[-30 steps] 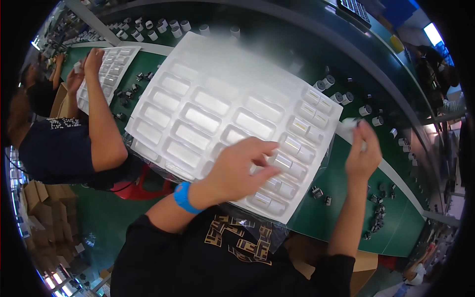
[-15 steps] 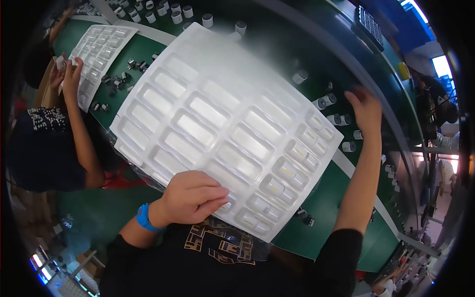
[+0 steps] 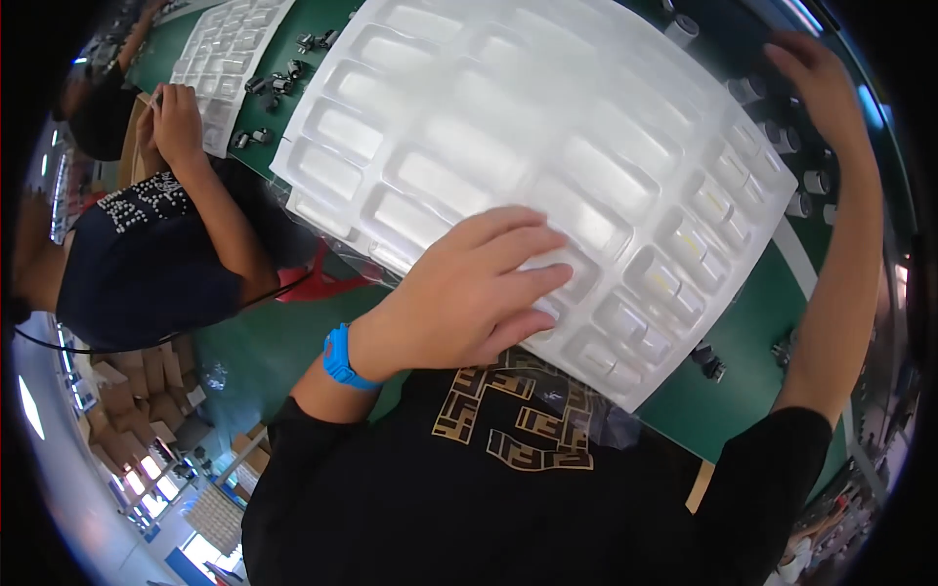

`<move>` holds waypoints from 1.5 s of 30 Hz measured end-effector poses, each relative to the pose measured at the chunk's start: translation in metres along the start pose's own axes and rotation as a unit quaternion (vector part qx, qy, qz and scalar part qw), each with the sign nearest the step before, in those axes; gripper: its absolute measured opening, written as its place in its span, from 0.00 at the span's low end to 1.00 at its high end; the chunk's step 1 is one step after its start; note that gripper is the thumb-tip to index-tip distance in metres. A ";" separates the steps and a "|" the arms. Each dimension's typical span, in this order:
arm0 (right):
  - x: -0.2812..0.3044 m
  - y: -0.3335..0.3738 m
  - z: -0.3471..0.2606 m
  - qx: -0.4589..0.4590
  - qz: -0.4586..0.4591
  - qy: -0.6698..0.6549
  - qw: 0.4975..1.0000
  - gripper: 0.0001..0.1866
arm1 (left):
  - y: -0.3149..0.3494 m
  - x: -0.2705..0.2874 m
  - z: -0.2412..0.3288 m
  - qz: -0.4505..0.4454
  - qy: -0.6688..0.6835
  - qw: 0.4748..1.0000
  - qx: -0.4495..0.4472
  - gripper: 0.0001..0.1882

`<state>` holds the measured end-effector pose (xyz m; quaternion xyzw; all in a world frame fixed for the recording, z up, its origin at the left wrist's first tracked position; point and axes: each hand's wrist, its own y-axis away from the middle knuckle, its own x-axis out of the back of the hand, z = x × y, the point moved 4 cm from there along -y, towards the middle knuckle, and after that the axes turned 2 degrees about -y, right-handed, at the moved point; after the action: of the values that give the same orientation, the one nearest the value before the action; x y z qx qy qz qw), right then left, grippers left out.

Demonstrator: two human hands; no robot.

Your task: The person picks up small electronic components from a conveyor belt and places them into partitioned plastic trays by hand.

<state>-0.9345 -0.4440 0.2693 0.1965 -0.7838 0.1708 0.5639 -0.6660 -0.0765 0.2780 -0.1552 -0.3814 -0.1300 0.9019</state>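
A large white plastic blister tray (image 3: 469, 127) with rows of oblong pockets fills the middle of the view, tilted over the green table. Small clear-and-white cylindrical parts (image 3: 664, 280), some with a yellow strip, lie in the pockets along its right side. My left hand (image 3: 479, 283) rests over the tray's near edge, fingers spread, and nothing shows in its grip. At the far right, my right hand (image 3: 811, 83) reaches past the tray near standing white cylinders with dark ends (image 3: 747, 90). Its fingers are stretched out and slightly blurred, with nothing visible in them.
More white cylinders (image 3: 816, 182) stand on the green table (image 3: 674, 415) right of the tray. Small dark metal parts (image 3: 278, 83) lie at the tray's left, others (image 3: 708, 361) near its right corner. A co-worker's hands (image 3: 171, 127) work beside another white tray (image 3: 230, 49).
My view has turned, shifting the tray up and right in the picture. My left hand has opened from a pinch at the tray's near edge. My right hand has stayed out near the cylinders.
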 end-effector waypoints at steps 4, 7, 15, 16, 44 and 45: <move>0.042 0.165 -0.079 -0.033 0.075 -0.205 0.975 0.22 | 0.010 -0.004 0.007 -0.093 -0.042 0.995 -0.021 0.20; 0.019 0.246 -0.117 -0.048 0.094 -0.472 0.875 0.27 | 0.019 -0.008 0.009 -0.108 -0.074 0.991 -0.029 0.21; -0.018 0.324 -0.168 -0.011 0.173 -0.634 0.753 0.28 | -0.008 -0.024 0.037 0.004 0.211 0.977 -0.018 0.23; -0.024 0.322 -0.173 -0.002 0.171 -0.638 0.751 0.28 | -0.011 -0.034 0.041 0.021 0.249 0.968 -0.017 0.24; -0.051 0.321 -0.203 0.022 0.023 -0.648 0.761 0.24 | -0.005 -0.038 0.042 -0.047 0.247 0.967 -0.048 0.24; -0.049 0.319 -0.200 0.016 0.022 -0.629 0.777 0.25 | -0.007 -0.037 0.042 -0.043 0.268 0.962 -0.037 0.24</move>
<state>-0.9167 -0.0649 0.2695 0.2513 -0.9653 0.0340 -0.0620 -0.7208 -0.0628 0.2797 -0.1313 -0.1269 -0.2199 0.9583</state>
